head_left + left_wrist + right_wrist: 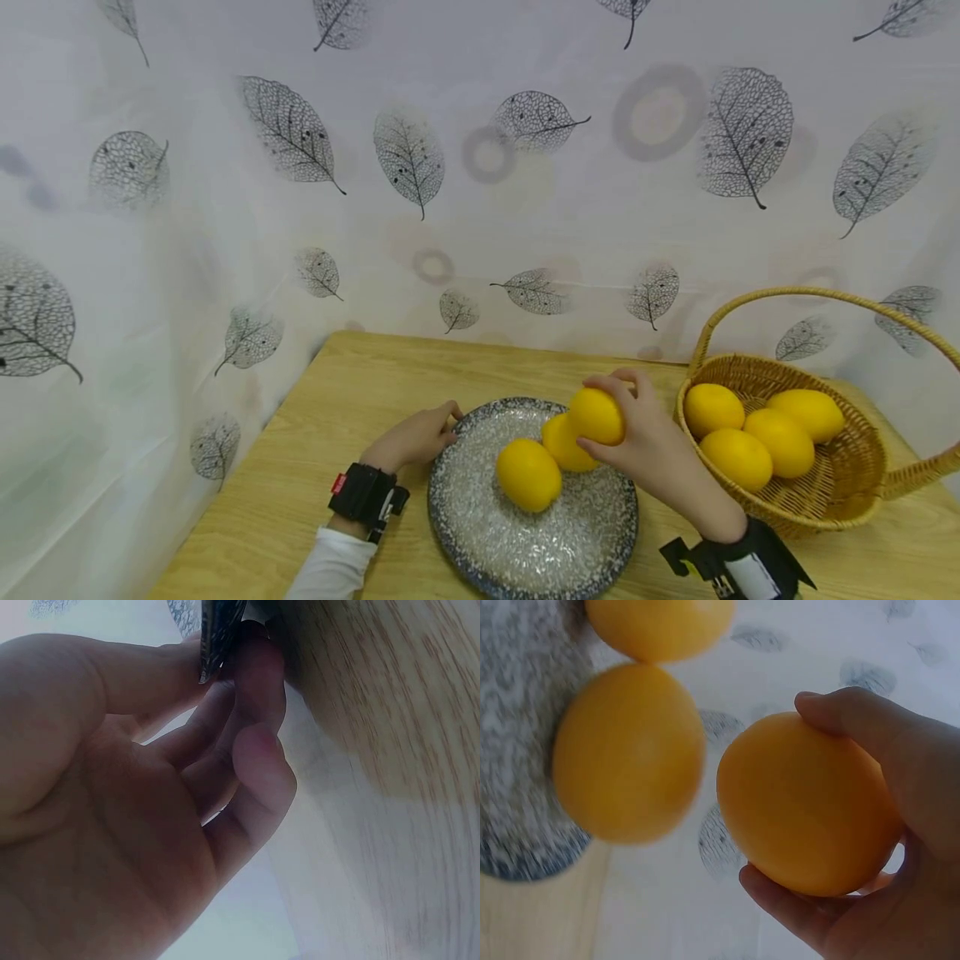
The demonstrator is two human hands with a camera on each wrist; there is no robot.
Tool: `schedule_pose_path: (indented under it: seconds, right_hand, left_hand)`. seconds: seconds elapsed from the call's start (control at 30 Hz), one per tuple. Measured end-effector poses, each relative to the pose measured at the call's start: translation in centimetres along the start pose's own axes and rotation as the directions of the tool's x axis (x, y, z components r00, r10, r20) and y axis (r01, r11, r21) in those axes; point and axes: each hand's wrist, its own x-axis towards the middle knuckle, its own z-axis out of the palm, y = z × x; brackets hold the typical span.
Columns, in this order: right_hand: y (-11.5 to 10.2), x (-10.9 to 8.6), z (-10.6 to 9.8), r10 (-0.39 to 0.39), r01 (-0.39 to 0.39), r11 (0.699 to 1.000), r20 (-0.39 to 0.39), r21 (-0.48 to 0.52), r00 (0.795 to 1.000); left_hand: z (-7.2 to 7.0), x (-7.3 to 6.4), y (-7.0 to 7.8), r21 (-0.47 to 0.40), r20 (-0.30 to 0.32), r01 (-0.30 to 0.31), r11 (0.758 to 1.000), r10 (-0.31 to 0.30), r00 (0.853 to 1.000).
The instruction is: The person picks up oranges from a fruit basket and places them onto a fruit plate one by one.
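My right hand [645, 425] holds a yellow lemon [596, 416] between thumb and fingers, over the far right part of a speckled grey plate [480, 533]. In the right wrist view the held lemon [806, 802] is apart from another lemon [630, 754] on the plate. Two lemons lie on the plate side by side, one nearer [528, 475] and one farther [564, 443], the latter partly hidden behind the held one. My left hand [420, 435] pinches the plate's dark rim at the far left; the left wrist view shows the rim [219, 637] between thumb and fingers.
On the right stands a wicker basket [862, 492] with a tall arched handle and several lemons [780, 442] inside. The wooden table [270, 517] backs onto a pale curtain [465, 233] printed with leaves.
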Motion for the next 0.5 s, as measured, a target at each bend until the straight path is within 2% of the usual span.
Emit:
schedule_pose_path:
  seconds: [0.17, 0.5]
  right_hand:
    - [-1.1, -0.1, 1.8, 0.005, -0.007, 1.000, 0.050, 0.025, 0.999]
    - [-2.5, -0.4, 3.2, -0.021, 0.019, 1.000, 0.089, 0.019, 0.996]
  left_hand:
    - [0.0, 0.0, 0.0, -0.003, 0.004, -0.007, 1.000, 0.007, 1.000]
    - [0.1, 0.0, 0.1, 0.008, -0.009, -0.008, 1.000, 0.008, 1.000]
